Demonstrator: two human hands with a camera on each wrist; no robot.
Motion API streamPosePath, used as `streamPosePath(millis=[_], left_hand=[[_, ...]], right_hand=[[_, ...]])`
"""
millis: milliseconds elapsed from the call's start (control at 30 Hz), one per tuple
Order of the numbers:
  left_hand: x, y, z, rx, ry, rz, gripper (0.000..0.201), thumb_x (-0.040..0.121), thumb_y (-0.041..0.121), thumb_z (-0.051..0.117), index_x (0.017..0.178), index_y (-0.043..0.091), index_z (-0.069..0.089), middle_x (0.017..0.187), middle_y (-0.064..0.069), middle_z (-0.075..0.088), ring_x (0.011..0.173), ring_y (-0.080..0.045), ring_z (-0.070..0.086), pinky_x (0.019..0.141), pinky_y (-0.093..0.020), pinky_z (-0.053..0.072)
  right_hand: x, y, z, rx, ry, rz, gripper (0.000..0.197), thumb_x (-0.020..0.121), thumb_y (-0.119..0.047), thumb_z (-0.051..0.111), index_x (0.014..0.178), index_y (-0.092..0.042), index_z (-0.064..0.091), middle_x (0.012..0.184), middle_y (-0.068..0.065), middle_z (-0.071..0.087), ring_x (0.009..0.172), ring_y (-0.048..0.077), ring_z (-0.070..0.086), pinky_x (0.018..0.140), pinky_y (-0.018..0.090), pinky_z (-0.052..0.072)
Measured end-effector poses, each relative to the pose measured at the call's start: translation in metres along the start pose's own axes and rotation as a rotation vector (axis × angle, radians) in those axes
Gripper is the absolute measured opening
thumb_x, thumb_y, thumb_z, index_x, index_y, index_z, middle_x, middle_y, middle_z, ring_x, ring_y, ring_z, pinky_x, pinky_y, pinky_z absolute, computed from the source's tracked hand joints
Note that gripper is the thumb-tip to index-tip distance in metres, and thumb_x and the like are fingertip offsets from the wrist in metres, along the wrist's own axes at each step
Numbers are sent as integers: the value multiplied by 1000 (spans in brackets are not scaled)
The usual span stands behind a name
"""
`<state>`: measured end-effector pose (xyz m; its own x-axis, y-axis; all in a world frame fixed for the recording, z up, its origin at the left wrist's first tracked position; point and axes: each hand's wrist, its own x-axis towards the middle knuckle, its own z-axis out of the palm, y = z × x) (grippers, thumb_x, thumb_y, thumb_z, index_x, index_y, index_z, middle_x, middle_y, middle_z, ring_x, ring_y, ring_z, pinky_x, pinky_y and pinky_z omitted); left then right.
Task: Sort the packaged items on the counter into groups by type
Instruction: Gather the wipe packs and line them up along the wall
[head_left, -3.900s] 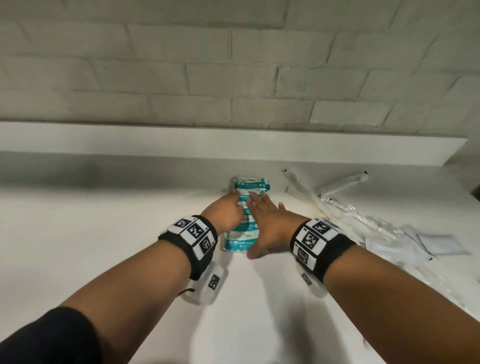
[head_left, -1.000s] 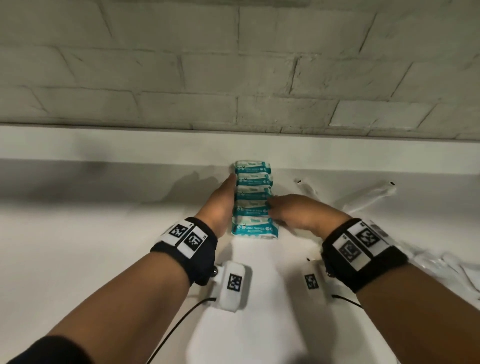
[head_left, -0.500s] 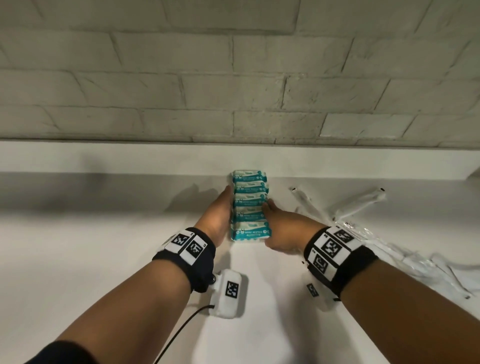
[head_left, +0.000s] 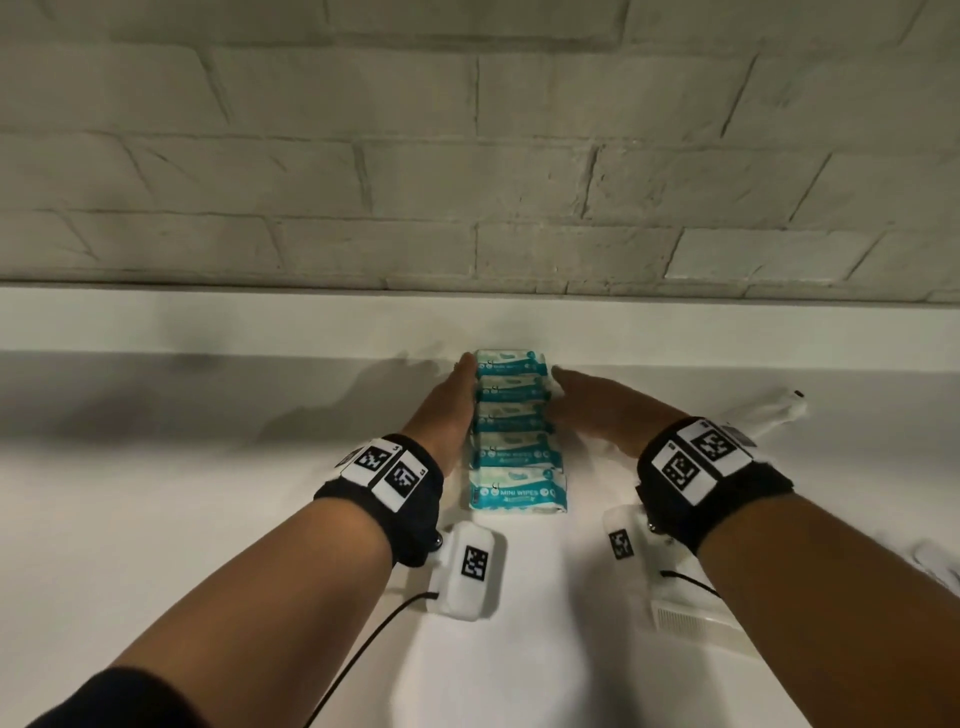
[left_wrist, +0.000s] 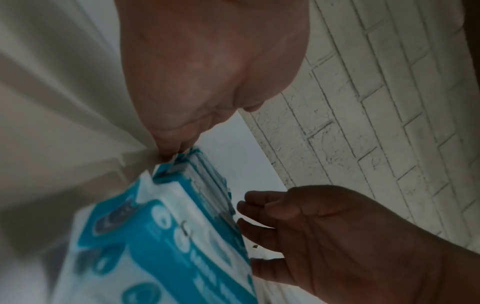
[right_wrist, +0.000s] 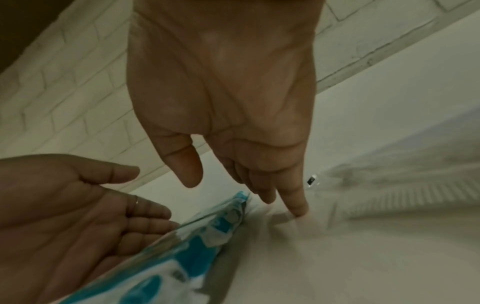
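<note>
Several teal-and-white mini wipes packs lie in a straight row on the white counter, running back toward the wall. My left hand lies flat along the row's left side, its fingers straight and its fingertips touching the farthest pack. On the right side, my right hand stretches out with straight fingers pointing down at the counter, right next to the packs. Neither hand holds anything. In the left wrist view the nearest pack fills the bottom left.
Clear plastic-wrapped items lie on the counter at the right, partly hidden by my right wrist. A white comb-like piece shows under my right forearm. A raised ledge and a brick wall close off the back.
Both hands have slid forward along the sides of the row. My right hand's fingers have gone from bent near the front packs to stretched out beside the far ones.
</note>
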<state>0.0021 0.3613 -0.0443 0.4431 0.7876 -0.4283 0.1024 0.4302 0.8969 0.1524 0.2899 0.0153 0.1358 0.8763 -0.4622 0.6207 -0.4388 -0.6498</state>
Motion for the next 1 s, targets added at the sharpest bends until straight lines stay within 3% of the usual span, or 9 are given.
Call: streamPosePath(millis=[100,300,400,433,500,600,700,800,1000], left_hand=[[9,0,-2,-24,-12,-1,72,87,67,24,118,16,64,111,-18,70,105,-32,68,102,-51,45],[18,-1,-4,-4,14,-26,74,82,72,28,114,18,67,110,-16,71,104,-33,68,102,-51,45],[4,7,-1,46,19,-23,66,91,64,27,107,15,67,108,-14,71,105,-30,67,106,-49,41],[-3,11,1,125,37,4,59,96,58,26,106,15,65,112,-13,69,108,-28,64,108,-46,39],[-18,19,7,426,44,97,46,102,44,30,131,17,53,142,-11,50,131,-23,46,115,-37,27],[-35,26,19,933,-20,160,61,98,40,44,152,21,21,162,0,6,148,-18,9,116,-29,13],[-51,29,44,1190,-56,208,64,96,42,46,151,23,22,162,-3,5,149,-22,4,120,-33,12],[-71,24,84,1333,-186,314,62,98,40,42,152,20,20,162,-3,10,149,-25,4,118,-37,10],[-83,-9,154,1565,-367,273,61,95,30,48,150,17,26,158,-13,17,145,-34,18,117,-48,21]], right_hand=[[9,0,-4,-11,3,13,62,94,-5,50,150,-9,22,150,11,38,136,26,39,110,34,31],[87,42,5,-57,-137,-68,71,62,-27,55,132,-31,45,123,1,63,114,22,59,102,47,45],[37,11,-3,-137,-60,-77,67,79,-23,62,142,-25,40,143,4,47,131,26,45,114,45,32],[29,11,-10,-198,-33,-50,65,88,-21,60,147,-22,33,154,5,32,140,26,34,117,41,24],[17,29,-36,-378,88,6,61,95,-25,53,150,-23,28,160,6,13,145,25,21,119,37,19],[-1,70,-74,-607,171,138,54,97,-22,46,148,-20,31,156,13,26,143,29,26,117,41,22],[-37,107,-85,-672,72,227,48,99,-20,41,146,-16,35,152,11,36,137,28,37,112,37,31],[-71,143,-74,-648,10,149,49,91,-14,49,137,-31,47,145,4,46,122,23,53,101,34,44],[-139,191,-69,-511,48,60,56,91,-16,59,142,-34,43,153,-16,30,134,8,40,110,21,30]])
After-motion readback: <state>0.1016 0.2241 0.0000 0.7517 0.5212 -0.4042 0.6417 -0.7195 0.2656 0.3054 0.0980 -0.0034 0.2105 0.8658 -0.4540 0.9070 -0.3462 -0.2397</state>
